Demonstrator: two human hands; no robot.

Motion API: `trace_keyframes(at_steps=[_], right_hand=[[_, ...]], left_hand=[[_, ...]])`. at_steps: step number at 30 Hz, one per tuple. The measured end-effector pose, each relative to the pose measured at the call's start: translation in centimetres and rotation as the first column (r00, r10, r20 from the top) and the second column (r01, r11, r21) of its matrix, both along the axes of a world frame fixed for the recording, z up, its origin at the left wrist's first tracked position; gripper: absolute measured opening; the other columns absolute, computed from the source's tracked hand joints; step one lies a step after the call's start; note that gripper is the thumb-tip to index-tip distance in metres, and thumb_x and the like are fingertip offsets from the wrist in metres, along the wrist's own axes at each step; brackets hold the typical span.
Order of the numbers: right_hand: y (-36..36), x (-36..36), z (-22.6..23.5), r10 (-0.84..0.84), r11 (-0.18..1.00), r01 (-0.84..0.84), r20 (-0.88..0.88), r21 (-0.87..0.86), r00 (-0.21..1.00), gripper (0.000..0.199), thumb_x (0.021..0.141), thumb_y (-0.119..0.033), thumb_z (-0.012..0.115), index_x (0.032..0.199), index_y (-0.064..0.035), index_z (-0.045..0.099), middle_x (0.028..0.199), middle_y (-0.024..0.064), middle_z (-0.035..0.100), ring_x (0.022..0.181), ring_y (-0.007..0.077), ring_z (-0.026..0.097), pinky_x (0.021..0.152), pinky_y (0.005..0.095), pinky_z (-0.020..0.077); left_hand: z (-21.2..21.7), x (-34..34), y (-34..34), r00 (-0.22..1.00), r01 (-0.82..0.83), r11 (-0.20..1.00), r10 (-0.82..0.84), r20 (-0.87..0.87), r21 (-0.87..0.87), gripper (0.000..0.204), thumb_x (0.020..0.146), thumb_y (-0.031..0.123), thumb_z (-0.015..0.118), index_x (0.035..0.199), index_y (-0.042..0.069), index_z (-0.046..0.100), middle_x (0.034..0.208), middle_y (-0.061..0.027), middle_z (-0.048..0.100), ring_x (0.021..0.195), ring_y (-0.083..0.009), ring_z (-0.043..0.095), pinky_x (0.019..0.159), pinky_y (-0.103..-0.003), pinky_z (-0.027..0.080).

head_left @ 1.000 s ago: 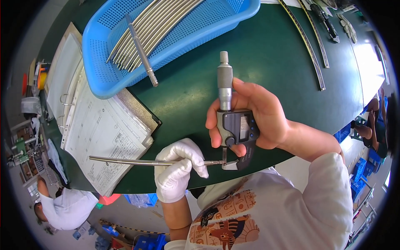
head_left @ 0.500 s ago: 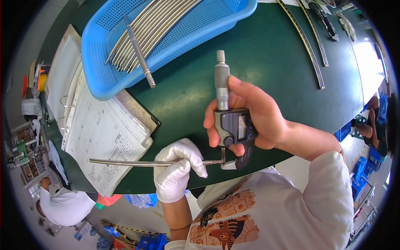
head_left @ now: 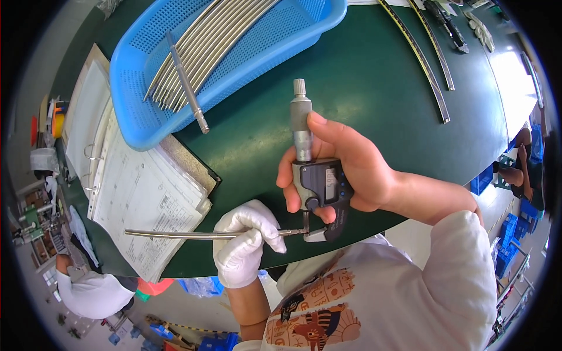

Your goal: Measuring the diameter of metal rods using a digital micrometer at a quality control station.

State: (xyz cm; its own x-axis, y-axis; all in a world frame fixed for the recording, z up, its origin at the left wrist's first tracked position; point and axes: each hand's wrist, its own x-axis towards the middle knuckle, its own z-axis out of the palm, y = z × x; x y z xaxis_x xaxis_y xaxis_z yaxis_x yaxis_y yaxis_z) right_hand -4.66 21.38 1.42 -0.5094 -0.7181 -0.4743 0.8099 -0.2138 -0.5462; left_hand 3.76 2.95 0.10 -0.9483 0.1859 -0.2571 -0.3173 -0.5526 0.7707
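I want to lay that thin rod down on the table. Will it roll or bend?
The rod looks round, smooth metal, so on the flat green table it would probably roll. It juts sideways from the left hand without sagging, so it is likely stiff. Being so thin, it is probably light.

The scene is brightly and evenly lit from above. A washed-out glare patch is seen on the green bench (head_left: 515, 88) at the upper right. Only soft, short shadows are cast beneath the blue basket (head_left: 281, 52). Straight edges are bent strongly toward the dark circular rim, where detail is smeared; the centre is rendered sharp.
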Motion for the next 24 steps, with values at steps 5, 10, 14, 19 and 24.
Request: trace_keyframes(at_steps=[5,10,14,19,24], right_hand=[[-0.09,0.21,-0.26,0.000,1.000,0.000,-0.017,-0.004,1.000,0.071,0.085,-0.056,0.011,0.087,0.0008,0.054,0.070,0.0156,0.059,0.042,0.0164,0.050,0.040,0.0221,0.0424],[-0.08,0.15,-0.23,-0.019,1.000,0.019,0.023,-0.022,1.000,0.071,0.085,-0.055,0.009,0.087,0.0010,0.054,0.070,0.0159,0.059,0.043,0.0166,0.050,0.040,0.0224,0.0425],[-0.27,0.08,-0.32,-0.017,1.000,0.017,0.022,-0.024,1.000,0.070,0.085,-0.055,0.012,0.087,0.0012,0.054,0.070,0.0159,0.059,0.042,0.0165,0.050,0.040,0.0222,0.0424],[-0.14,0.01,0.03,-0.003,1.000,0.003,-0.010,-0.001,1.000,0.070,0.084,-0.057,0.015,0.085,0.0006,0.055,0.069,0.0152,0.059,0.041,0.0158,0.050,0.040,0.0220,0.0421],[-0.18,0.14,0.02,0.011,0.999,-0.009,-0.054,0.039,0.998,0.067,0.085,-0.057,0.018,0.083,-0.0016,0.055,0.069,0.0135,0.060,0.041,0.0147,0.049,0.039,0.0215,0.0410]], left_hand=[[0.03,0.09,-0.09,1.000,0.002,1.000,-0.002,0.006,0.008,0.022,0.074,0.015,0.055,0.071,-0.007,0.053,0.066,-0.0147,0.049,0.051,-0.0198,0.051,0.048,-0.029,0.046],[0.12,0.01,0.07,1.000,0.007,1.000,-0.007,0.003,0.007,0.022,0.074,0.015,0.056,0.071,-0.007,0.052,0.066,-0.0145,0.049,0.052,-0.0199,0.052,0.048,-0.029,0.046],[0.06,0.11,-0.03,1.000,0.014,1.000,-0.014,-0.001,-0.021,0.022,0.075,0.015,0.055,0.071,-0.007,0.053,0.066,-0.0146,0.049,0.053,-0.0200,0.052,0.049,-0.029,0.046],[0.04,0.08,0.10,1.000,0.025,0.999,-0.025,-0.001,-0.037,0.022,0.075,0.015,0.054,0.071,-0.007,0.053,0.066,-0.0145,0.050,0.053,-0.0201,0.052,0.050,-0.028,0.045],[0.09,0.13,0.11,1.000,0.024,0.999,-0.025,-0.008,-0.047,0.023,0.075,0.016,0.055,0.071,-0.007,0.053,0.065,-0.0145,0.050,0.052,-0.0201,0.052,0.049,-0.028,0.045]])
